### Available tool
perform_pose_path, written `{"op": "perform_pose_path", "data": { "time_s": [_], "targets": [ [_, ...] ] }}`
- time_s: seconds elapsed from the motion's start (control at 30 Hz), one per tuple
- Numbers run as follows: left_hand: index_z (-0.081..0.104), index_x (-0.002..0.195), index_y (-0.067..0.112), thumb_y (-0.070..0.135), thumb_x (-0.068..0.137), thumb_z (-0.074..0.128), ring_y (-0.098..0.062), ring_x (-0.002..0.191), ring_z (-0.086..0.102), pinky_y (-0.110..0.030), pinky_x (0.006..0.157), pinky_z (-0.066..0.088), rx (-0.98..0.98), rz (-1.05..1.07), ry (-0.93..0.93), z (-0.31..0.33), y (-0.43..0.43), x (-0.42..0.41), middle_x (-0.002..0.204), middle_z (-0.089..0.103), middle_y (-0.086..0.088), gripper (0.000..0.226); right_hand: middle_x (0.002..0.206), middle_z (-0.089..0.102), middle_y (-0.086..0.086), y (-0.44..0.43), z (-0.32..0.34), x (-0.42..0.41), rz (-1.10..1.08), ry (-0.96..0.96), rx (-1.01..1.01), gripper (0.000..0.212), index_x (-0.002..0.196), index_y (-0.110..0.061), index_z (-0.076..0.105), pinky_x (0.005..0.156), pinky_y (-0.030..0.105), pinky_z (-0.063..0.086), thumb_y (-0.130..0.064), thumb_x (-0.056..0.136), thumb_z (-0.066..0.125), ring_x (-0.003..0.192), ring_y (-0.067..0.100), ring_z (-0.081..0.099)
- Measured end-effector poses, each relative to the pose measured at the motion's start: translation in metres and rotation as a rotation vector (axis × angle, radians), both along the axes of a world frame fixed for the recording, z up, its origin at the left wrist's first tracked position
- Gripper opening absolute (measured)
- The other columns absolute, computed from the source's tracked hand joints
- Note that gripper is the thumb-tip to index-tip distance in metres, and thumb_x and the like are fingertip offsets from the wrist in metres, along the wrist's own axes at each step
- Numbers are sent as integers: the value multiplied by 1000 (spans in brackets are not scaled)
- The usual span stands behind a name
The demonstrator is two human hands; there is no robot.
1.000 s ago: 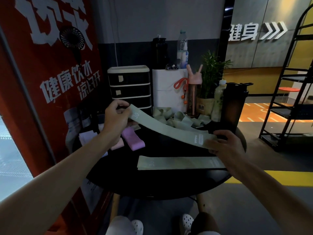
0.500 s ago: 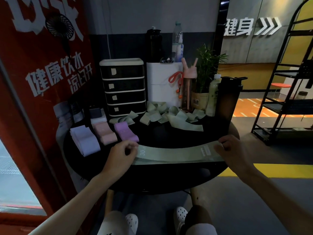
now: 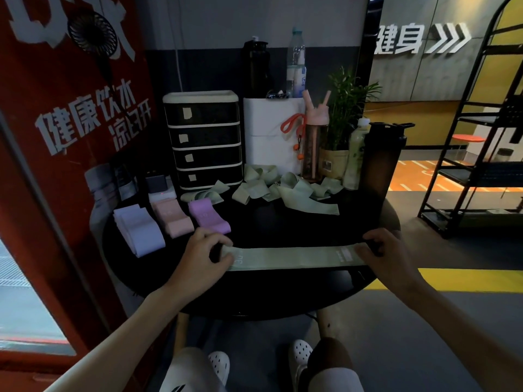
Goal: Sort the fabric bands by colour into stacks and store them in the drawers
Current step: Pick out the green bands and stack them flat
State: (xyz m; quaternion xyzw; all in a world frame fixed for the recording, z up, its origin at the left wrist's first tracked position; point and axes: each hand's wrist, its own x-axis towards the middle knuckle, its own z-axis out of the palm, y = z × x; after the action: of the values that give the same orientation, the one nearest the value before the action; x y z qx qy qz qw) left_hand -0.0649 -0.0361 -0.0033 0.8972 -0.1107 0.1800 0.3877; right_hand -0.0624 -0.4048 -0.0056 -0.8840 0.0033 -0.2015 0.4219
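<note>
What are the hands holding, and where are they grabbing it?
Both hands hold one pale green band, laid out flat on the black table. The left hand pinches its left end, and the right hand grips its right end.

Head view, looking forward-down over table [image 3: 283, 301], close range.

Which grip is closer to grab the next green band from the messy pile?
Probably the right grip: the green band pile spreads toward its side, with one long loose band lying just beyond it. The left grip sits nearer the purple stack. Both now pinch the flat green band.
</note>
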Motion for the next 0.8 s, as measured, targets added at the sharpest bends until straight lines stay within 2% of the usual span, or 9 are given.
{"op": "perform_pose_path", "data": {
  "time_s": [0.07,0.1,0.17,0.23,0.3,0.43,0.57,0.63,0.8],
  "targets": [
    [60,106,46,51,73,74,1,120,42,-22,105,32,58,-89,66,-2,5,2,121,47,17,36,118,44,1,-7,-1,-2,68,36,-47,30,112,-19,63,80,23,43,-14,85,73,105,21,49],
    [58,108,50,62,68,69,0,123,41,-26,108,31,110,-125,83,-2,7,2,124,46,22,43,122,45,-1,-10,-1,-3,115,54,-94,36,115,-25,63,85,28,45,-16,82,75,111,20,48],
    [56,108,54,70,64,63,1,122,42,-34,110,31,195,-163,93,-1,9,3,125,47,30,47,124,52,-9,-15,-2,-4,174,96,-179,45,111,-51,58,96,44,46,-37,74,78,118,22,49],
    [58,106,54,71,65,60,6,120,43,-41,111,33,219,-175,91,-1,9,4,122,52,29,45,123,54,-20,-23,-11,1,189,125,-232,38,101,-66,52,99,52,43,-62,65,65,119,22,51],
    [64,107,48,72,66,57,10,120,42,-43,112,33,204,-175,98,-2,10,5,121,55,26,48,118,52,-28,-28,-16,4,217,119,-268,34,98,-66,52,98,53,42,-67,64,59,116,20,52],
    [68,109,42,75,64,55,16,119,39,-43,113,32,182,-169,118,-1,8,4,120,53,28,57,114,54,-19,-28,-9,6,266,138,-242,31,98,-64,53,94,53,45,-64,68,61,110,18,52],
    [66,107,46,75,64,54,15,119,40,-46,113,32,189,-162,127,0,8,5,120,53,28,53,116,51,-8,-24,-1,4,256,178,-210,33,92,-56,55,95,54,44,-34,78,75,113,24,48],
    [66,106,47,76,65,54,12,119,42,-47,113,32,199,-164,133,-1,8,5,120,53,27,52,118,50,-10,-23,-3,4,246,193,-220,37,93,-55,54,98,54,42,-28,80,76,116,24,46],
    [67,102,42,75,67,50,3,118,43,-37,110,28,162,-104,68,8,-6,-1,119,51,23,51,118,52,-16,-26,-5,6,253,191,-203,29,93,-64,55,98,52,44,-68,65,62,116,21,48]
  ]
}}
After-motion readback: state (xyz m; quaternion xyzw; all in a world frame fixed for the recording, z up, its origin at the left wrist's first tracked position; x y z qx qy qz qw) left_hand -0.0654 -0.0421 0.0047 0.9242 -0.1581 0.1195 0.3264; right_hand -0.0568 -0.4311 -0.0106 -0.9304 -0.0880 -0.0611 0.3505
